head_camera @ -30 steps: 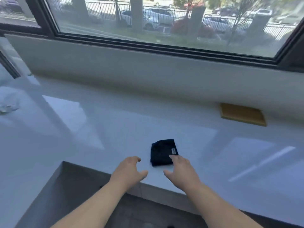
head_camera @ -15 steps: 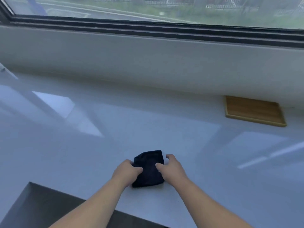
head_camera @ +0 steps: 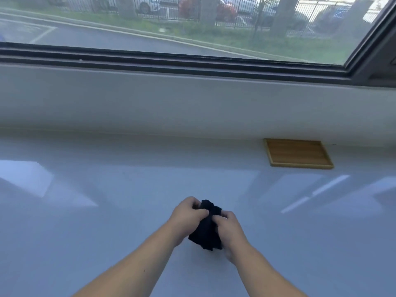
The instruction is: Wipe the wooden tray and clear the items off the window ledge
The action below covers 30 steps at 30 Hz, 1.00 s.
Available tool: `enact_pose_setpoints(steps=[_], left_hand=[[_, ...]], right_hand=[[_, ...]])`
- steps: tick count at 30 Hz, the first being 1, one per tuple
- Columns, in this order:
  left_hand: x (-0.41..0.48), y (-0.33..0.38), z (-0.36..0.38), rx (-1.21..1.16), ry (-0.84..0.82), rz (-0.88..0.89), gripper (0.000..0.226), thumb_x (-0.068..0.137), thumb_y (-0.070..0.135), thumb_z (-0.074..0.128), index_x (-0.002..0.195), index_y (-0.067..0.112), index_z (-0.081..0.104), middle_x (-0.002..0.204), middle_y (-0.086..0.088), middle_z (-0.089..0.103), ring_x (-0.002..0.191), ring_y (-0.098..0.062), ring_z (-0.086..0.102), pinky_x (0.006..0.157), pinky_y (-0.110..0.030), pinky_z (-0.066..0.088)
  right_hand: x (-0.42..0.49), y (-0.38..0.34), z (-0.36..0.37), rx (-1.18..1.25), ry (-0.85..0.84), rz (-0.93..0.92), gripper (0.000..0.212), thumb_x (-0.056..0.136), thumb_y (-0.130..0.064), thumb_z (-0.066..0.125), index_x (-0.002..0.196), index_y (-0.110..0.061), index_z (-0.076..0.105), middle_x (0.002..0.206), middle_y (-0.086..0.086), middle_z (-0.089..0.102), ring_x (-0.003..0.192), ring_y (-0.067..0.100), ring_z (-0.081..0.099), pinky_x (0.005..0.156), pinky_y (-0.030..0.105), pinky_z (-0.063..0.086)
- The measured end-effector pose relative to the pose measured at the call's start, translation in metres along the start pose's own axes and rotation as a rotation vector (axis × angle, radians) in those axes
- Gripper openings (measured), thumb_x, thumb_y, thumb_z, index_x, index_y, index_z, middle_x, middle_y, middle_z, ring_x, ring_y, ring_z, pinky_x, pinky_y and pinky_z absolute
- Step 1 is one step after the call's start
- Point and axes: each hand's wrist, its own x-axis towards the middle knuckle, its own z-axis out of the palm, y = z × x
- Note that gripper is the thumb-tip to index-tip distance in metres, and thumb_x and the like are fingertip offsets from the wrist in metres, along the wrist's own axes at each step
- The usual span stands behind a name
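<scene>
A dark cloth (head_camera: pixel 206 234) hangs bunched between both my hands, lifted just above the white window ledge (head_camera: pixel 107 211). My left hand (head_camera: pixel 188 215) pinches its upper left part, and my right hand (head_camera: pixel 228 228) grips its right side. A flat wooden tray (head_camera: pixel 297 153) with a low rim lies at the back right of the ledge, against the wall under the window. It holds nothing, and it lies well beyond and to the right of my hands.
The white wall (head_camera: pixel 192 103) below the dark window frame (head_camera: pixel 192 61) bounds the ledge at the back. Bright reflections of the window lie across the glossy ledge surface.
Both hands reached the cloth lying flat on the ledge, closed on it and lifted it into a bunch. The view shifted forward, so the ledge's front edge dropped out of sight.
</scene>
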Motion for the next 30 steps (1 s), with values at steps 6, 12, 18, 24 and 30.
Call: enact_pose_setpoints(steps=[6,12,18,24,30], left_hand=[[0.037,0.051,-0.009,-0.261,-0.156,0.027,0.015,0.091,0.024,0.067,0.102,0.015,0.062,0.085,0.002,0.075,0.071,-0.014,0.069,0.059,-0.028,0.053],[0.078,0.059,-0.019,-0.034,0.145,-0.034,0.025,0.094,0.03,0.066,0.114,0.02,0.057,0.113,0.003,0.07,0.09,-0.019,0.07,0.074,-0.038,0.058],[0.085,0.025,-0.011,0.952,0.1,0.218,0.063,0.094,0.053,0.059,0.152,0.036,0.042,0.164,0.004,0.035,0.137,-0.023,0.042,0.102,-0.042,0.049],[0.082,0.023,-0.009,1.068,0.083,0.206,0.066,0.095,0.067,0.05,0.154,0.036,0.042,0.17,0.004,0.025,0.147,-0.023,0.032,0.11,-0.041,0.043],[0.064,0.056,-0.017,0.965,0.291,0.374,0.072,0.095,0.076,0.036,0.155,0.035,0.041,0.169,0.004,0.028,0.153,-0.02,0.024,0.121,-0.039,0.027]], right_hand=[[0.023,-0.042,-0.034,0.219,-0.071,0.047,0.03,0.096,-0.033,0.061,0.117,-0.014,0.073,0.11,0.018,0.078,0.097,0.031,0.075,0.083,0.044,0.06],[0.07,-0.087,-0.044,-0.273,0.098,-0.132,0.043,0.096,-0.023,0.06,0.137,-0.014,0.053,0.117,0.013,0.071,0.102,0.033,0.07,0.085,0.045,0.06],[0.085,-0.061,-0.042,-1.298,0.125,-0.592,0.066,0.101,-0.054,0.043,0.159,-0.027,0.03,0.163,0.005,0.037,0.148,0.031,0.03,0.119,0.043,0.031],[0.091,-0.056,-0.041,-1.489,-0.062,-0.521,0.074,0.099,-0.069,0.022,0.162,-0.03,0.021,0.172,0.007,0.018,0.158,0.032,0.005,0.127,0.051,0.008],[0.062,-0.095,-0.041,-1.389,0.138,-0.707,0.088,0.09,-0.079,0.0,0.162,-0.033,0.016,0.173,0.003,0.013,0.159,0.028,-0.004,0.127,0.052,-0.001]])
